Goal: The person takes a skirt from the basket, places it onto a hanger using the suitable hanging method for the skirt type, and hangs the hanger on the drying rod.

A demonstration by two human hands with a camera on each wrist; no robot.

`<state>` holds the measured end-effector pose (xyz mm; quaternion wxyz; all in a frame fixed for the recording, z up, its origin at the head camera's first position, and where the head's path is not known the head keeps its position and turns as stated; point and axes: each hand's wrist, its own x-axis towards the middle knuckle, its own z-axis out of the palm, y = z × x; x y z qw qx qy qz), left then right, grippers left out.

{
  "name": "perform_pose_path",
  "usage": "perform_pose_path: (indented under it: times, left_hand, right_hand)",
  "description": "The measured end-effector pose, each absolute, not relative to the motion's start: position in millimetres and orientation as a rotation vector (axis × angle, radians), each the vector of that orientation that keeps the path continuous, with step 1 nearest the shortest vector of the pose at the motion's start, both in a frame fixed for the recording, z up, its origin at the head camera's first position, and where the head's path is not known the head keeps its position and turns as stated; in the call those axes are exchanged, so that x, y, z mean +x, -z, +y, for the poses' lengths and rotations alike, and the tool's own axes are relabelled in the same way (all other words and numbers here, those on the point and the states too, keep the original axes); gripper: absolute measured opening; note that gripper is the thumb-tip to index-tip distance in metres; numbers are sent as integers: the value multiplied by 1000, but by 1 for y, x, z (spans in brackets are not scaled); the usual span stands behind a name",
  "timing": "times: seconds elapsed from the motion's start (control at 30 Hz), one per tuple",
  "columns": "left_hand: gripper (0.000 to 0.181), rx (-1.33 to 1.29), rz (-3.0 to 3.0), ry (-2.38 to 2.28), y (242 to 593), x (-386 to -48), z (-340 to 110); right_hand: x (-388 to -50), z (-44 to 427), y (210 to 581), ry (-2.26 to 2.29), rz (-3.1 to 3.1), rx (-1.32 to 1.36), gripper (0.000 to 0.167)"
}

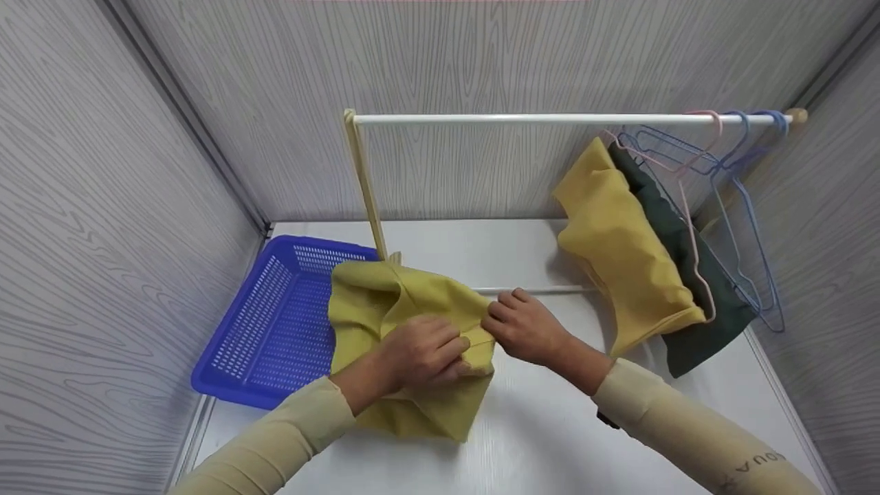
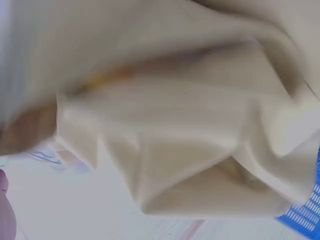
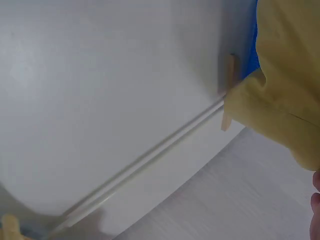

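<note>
A mustard-yellow cloth garment (image 1: 371,289), creased and seamed, hangs over the white surface and overlaps the basket's right side. My left hand (image 1: 427,349) grips its middle with curled fingers. Just to the right, my right hand (image 1: 528,328) pinches the garment's upper right edge. In the left wrist view the cloth (image 2: 190,130) is blurred and fills most of the picture. The right wrist view has the garment (image 3: 285,85) on its right side, with a few fingertips (image 3: 316,200) below it. Which kind of garment it is, I cannot tell.
The blue plastic basket (image 1: 230,330) stands at the left. A rack with a white rail (image 1: 515,119) spans the back. At its right end hang a yellow garment (image 1: 619,240), a dark green garment (image 1: 715,295), a pink hanger (image 1: 689,227) and blue hangers (image 1: 753,206).
</note>
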<state>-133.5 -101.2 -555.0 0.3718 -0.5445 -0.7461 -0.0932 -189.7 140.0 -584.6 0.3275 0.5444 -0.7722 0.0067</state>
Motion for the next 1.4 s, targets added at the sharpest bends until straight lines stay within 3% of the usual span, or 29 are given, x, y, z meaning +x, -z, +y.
perform_pose_path:
  times: [0.23,0.43,0.8,1.1,1.4]
  left_hand:
    - [30,-1341,-1961,214,573,-141,-111]
    - [36,-1307,-2115,153,592,-139,-115]
    - [29,-1181,-2468,169,655,-122,-108]
    - [49,-1175,-3103,154,693,-78,-43]
    - [7,-965,-3134,336,703,-65,-18]
  right_hand:
    - [-195,196,618,224,-2349,1423,16]
    - [-186,217,636,327,-2570,1328,11]
    - [-165,188,658,-36,-2586,1425,21]
    - [-154,148,691,126,-2661,1516,27]
    - [-152,141,709,160,-2651,1443,22]
